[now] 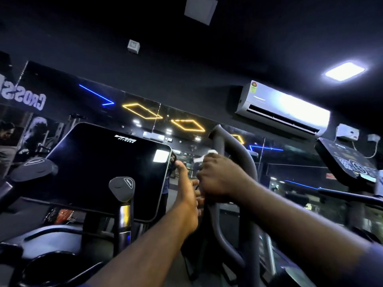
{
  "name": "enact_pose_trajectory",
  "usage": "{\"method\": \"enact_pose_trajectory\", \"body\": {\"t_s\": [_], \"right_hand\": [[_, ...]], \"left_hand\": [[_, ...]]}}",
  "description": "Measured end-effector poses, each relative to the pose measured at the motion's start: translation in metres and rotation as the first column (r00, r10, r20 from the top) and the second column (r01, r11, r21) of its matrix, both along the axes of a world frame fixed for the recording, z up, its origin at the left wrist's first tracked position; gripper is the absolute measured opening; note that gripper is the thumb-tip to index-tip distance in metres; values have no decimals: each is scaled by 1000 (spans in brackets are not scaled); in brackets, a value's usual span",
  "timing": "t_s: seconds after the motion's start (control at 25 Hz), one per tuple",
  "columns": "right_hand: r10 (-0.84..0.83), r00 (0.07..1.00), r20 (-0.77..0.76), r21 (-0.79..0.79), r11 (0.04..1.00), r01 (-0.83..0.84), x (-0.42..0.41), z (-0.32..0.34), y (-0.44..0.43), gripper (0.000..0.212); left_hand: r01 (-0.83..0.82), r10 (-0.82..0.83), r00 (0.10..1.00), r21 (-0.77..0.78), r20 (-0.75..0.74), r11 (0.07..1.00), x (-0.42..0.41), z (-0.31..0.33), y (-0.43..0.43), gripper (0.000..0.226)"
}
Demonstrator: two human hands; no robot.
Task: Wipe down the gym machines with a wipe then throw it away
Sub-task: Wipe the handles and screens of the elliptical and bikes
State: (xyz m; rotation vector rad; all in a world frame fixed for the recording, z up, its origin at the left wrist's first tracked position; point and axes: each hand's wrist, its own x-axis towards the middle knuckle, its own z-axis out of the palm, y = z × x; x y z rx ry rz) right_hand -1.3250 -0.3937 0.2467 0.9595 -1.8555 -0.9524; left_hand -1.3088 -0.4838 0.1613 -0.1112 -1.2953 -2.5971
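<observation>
A dark curved handle bar (234, 141) of a gym machine rises in the middle of the view. My right hand (219, 179) grips this bar with a white wipe (209, 153) pressed under its fingers; bits of the wipe stick out above the knuckles. My left hand (187, 195) sits just left of and below it, with its fingers curled against the same bar and one digit pointing up toward the console's right edge. The machine's black console screen (107, 168) stands to the left.
Two short grey grips (122, 188) (34, 168) stand in front of the console. A second machine's console (348, 162) is at the right. A mirror wall (186, 129) runs behind, with an air conditioner (284, 109) above right.
</observation>
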Motion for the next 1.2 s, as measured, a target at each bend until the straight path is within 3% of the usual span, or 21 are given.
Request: {"method": "enact_pose_trajectory", "body": {"t_s": [0.08,0.28,0.36,0.4,0.44,0.48,0.52,0.56,0.6,0.68,0.72,0.84,0.96,1.08,1.2], "right_hand": [[146,986,86,-73,987,-140,12,-40,6,26],[329,890,315,-95,944,-315,37,-106,41,22],[495,839,229,-238,864,-444,30,-92,51,11],[575,806,142,-428,770,-473,22,-80,51,15],[641,766,53,-697,573,-431,22,-68,47,23],[677,736,-3,-923,282,-263,22,-62,38,27],[709,705,-2,-1000,16,-19,19,-64,27,30],[744,669,-6,-969,-168,178,16,-70,15,33],[785,619,-11,-919,-252,304,11,-76,7,38],[880,465,-98,-787,-354,505,0,-69,1,38],[890,437,-133,-683,-402,611,-9,-53,1,31],[904,382,-192,-506,-425,751,-20,1,-5,23],[938,305,-166,-566,-344,750,-9,-20,-3,31],[937,302,-175,-597,-345,724,15,-88,9,44],[938,274,-211,-656,-344,672,14,-90,11,39]], "left_hand": [[31,-31,999,35,-9,999,7,-6,-10,115],[4,-4,1000,-114,3,993,23,-17,-47,112],[6,-8,1000,-136,-13,991,29,-12,-48,115],[8,-10,1000,-138,-18,990,31,-8,-45,116],[2,-5,1000,-137,-22,991,33,-3,-39,116],[-10,6,1000,-133,-29,991,34,0,-33,115],[-19,13,999,-128,-41,992,33,2,-27,113],[-22,15,998,-126,-55,992,32,3,-22,111],[-27,20,998,-126,-61,992,32,3,-17,108],[-49,41,997,-134,-61,990,29,1,-15,106],[-62,55,997,-136,-57,989,26,0,-16,106],[-77,74,997,-125,-36,989,22,-4,-22,102],[-86,84,996,-132,-19,988,22,-13,-21,109],[-76,78,997,-139,3,987,17,-24,-17,117],[-53,59,998,-141,33,989,8,-28,-14,116]]}}
